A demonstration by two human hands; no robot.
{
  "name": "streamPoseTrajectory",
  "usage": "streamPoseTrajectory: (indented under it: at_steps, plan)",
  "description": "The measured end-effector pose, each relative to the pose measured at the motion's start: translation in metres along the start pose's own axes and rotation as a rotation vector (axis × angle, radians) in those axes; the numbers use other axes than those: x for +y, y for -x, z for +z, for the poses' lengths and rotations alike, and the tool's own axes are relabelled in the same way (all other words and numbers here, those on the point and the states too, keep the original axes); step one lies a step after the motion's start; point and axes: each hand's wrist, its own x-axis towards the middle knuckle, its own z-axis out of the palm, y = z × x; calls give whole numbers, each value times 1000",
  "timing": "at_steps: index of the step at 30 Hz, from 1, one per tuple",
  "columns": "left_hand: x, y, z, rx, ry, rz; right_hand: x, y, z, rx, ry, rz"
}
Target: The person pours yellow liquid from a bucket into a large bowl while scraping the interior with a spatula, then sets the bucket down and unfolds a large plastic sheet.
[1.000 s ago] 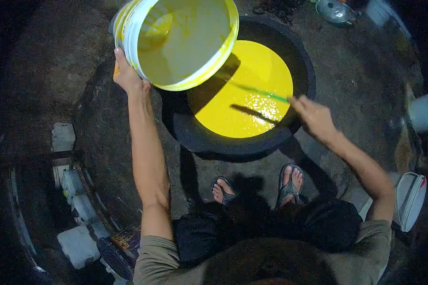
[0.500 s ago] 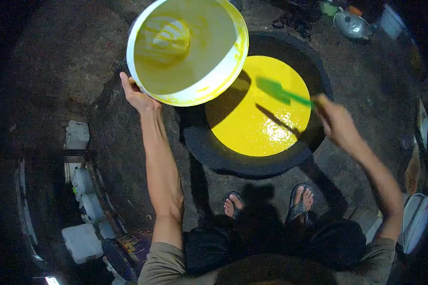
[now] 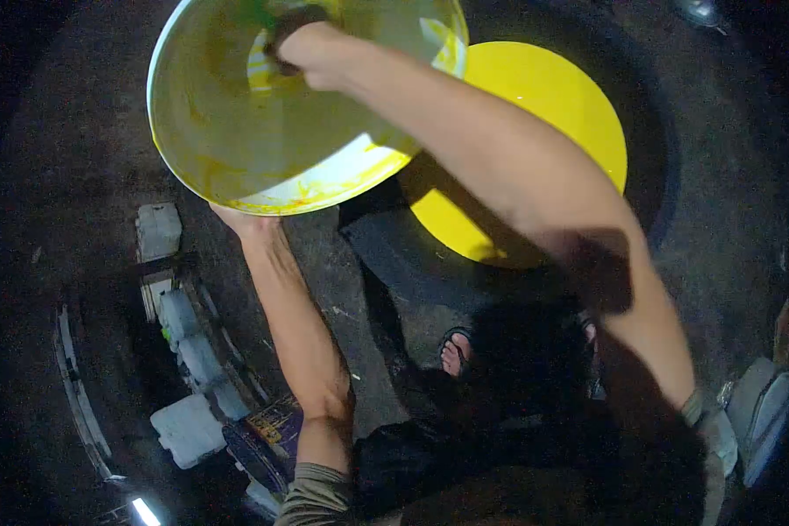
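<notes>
A large white tub (image 3: pixel 228 140), tilted toward me, shows yellow smears along its inner wall and rim. My left hand (image 3: pixel 252 223) grips it from underneath at the near side, with the fingers mostly hidden behind it. My right hand (image 3: pixel 311 48) reaches inside the tub, closed and partly in shadow. Just beyond it is a blurred bit of the green spatula (image 3: pixel 252 10). Bright yellow liquid (image 3: pixel 557 101) fills a round vessel below and to the right, partly covered by my right forearm. A wide dark rim (image 3: pixel 649 175) surrounds the liquid.
Pale blocky containers (image 3: pixel 188 430) stand in a row on the left, beside a dark patterned bag (image 3: pixel 272 430). A grey case (image 3: pixel 758 421) lies at the lower right. My sandalled foot (image 3: pixel 454 352) is close to the vessel. A shiny metal pot (image 3: pixel 700 10) shows at the top right.
My right hand has swung from above the yellow liquid up and left into the tub with the spatula. The tub has moved left and turned its opening more toward me. The view has shifted.
</notes>
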Motion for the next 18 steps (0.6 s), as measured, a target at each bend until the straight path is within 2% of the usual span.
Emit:
streamPoseTrajectory:
  at_steps: [2, 4, 6, 7, 9, 11, 14, 15, 17, 18]
  plan:
    - [-2, 2, -9, 38, -41, 0, 23, -8, 33, -54, 384, -238]
    - [-8, 4, -25, 53, -106, 5, 37, -9, 35, -433, 828, -524]
    - [-14, 5, -37, 35, -125, 26, 85, -7, 15, -387, 1001, -576]
    - [-14, 5, -41, 28, -136, 37, 62, -2, -2, -501, 1203, -486]
    - [-8, 6, -29, 40, -74, 32, 0, -22, 14, -520, 1192, 89]
    - [-8, 7, -14, 46, -21, 33, -8, -15, 19, -525, 1129, 180]
    - [-10, 4, -3, 12, 42, 40, 7, 45, -13, -516, 957, -407]
    - [-14, 4, -9, -14, 63, 31, 11, 48, -24, -675, 1136, -390]
    - [-15, 5, -14, -38, 103, 19, 19, 50, -54, -636, 1231, -364]
    - [-16, 6, -13, -35, 128, 23, 12, 64, -69, -571, 1174, -198]
